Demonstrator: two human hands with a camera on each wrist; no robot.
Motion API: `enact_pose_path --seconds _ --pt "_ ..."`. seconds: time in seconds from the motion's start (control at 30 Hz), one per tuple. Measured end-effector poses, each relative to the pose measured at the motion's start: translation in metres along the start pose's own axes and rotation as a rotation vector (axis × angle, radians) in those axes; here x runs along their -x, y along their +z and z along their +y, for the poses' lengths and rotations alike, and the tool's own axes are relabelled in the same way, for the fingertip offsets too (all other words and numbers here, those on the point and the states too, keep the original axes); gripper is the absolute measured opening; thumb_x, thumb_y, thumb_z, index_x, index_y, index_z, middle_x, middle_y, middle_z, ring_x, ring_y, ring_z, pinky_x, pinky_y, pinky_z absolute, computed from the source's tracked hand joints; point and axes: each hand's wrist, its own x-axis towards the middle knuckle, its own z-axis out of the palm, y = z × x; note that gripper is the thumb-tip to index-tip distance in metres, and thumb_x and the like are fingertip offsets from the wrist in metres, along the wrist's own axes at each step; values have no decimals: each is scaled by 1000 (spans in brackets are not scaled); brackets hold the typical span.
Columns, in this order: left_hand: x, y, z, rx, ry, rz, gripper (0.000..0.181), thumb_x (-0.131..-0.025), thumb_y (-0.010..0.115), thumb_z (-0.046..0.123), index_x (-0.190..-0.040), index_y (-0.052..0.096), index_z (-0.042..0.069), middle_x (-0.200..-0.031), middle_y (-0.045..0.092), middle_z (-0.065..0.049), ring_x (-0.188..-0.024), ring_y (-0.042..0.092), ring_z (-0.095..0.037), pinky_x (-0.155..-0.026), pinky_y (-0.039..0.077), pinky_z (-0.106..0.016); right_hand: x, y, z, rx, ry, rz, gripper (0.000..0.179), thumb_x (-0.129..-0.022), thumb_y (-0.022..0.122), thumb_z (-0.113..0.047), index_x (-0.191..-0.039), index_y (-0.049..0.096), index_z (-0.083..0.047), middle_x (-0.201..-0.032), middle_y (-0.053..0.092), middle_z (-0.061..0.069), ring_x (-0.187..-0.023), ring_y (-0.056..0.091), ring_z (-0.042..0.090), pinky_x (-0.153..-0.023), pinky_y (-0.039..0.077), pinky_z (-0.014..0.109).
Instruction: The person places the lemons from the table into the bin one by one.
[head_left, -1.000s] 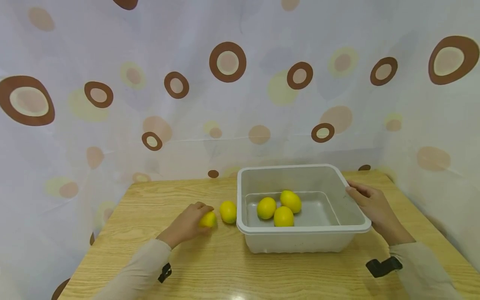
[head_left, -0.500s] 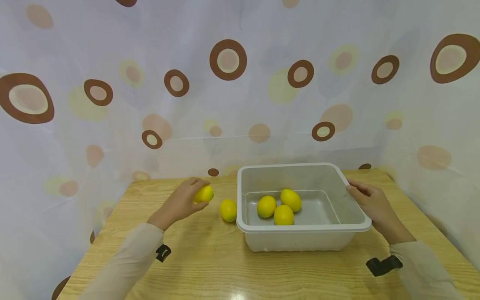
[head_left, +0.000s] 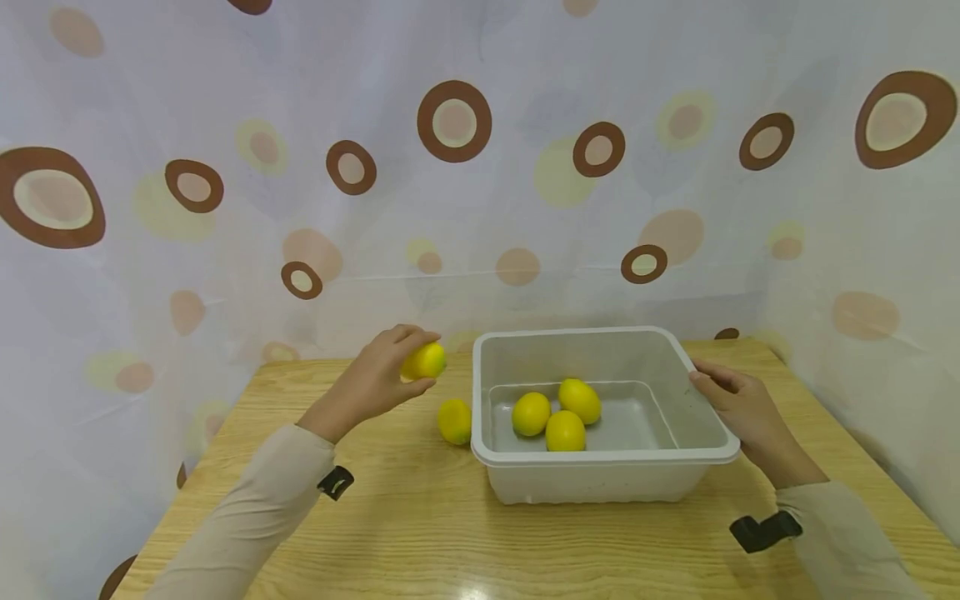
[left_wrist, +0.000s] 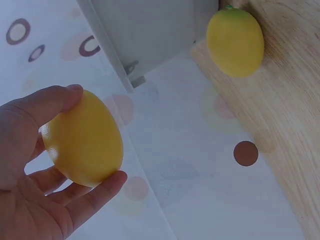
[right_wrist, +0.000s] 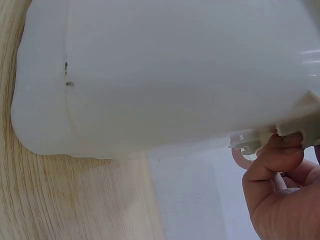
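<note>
My left hand (head_left: 375,372) holds a yellow lemon (head_left: 426,361) above the table, left of the white plastic bin (head_left: 600,479). In the left wrist view the thumb and fingers grip this lemon (left_wrist: 85,140) at its sides. Another lemon (head_left: 454,422) lies on the table against the bin's left side. Inside the bin are three lemons, a left one (head_left: 531,414), a back one (head_left: 580,401) and a front one (head_left: 566,431). My right hand (head_left: 750,417) grips the bin's right rim; in the right wrist view its fingers (right_wrist: 280,160) curl at the rim's underside.
The wooden table (head_left: 420,533) carries the bin right of its middle. A patterned curtain (head_left: 480,208) hangs close behind the table and along both sides. A black strap (head_left: 335,482) is on the left sleeve and another strap (head_left: 765,531) on the right.
My left hand has lifted the lemon off the table, then moved it up and slightly right toward the bin. The right hand and the bin have stayed in place.
</note>
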Motion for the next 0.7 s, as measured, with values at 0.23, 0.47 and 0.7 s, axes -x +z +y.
enact_pose_path --seconds 0.23,0.47,0.7 --pt "-18 -5 19 14 65 24 54 -81 77 16 -131 56 8 -125 57 -10 -111 54 -26 -97 46 -40 2 0 -3 13 5 -5 65 -100 48 -38 -146 32 5 -106 53 -21 -86 60 -3 -69 56 26" --pt "-41 -5 40 65 128 51 55 -82 76 17 -132 56 9 -126 57 -10 -114 53 -25 -98 46 -39 1 0 -2 1 6 -6 66 -100 48 -37 -146 31 6 -104 52 -25 -86 61 -3 -69 56 26" --pt "-64 -4 57 98 166 56 54 -84 75 18 -133 55 9 -129 56 -9 -116 53 -24 -100 44 -36 1 1 -4 -10 5 -6 65 -100 48 -37 -145 31 8 -100 53 -28 -85 61 -2 -69 56 25"
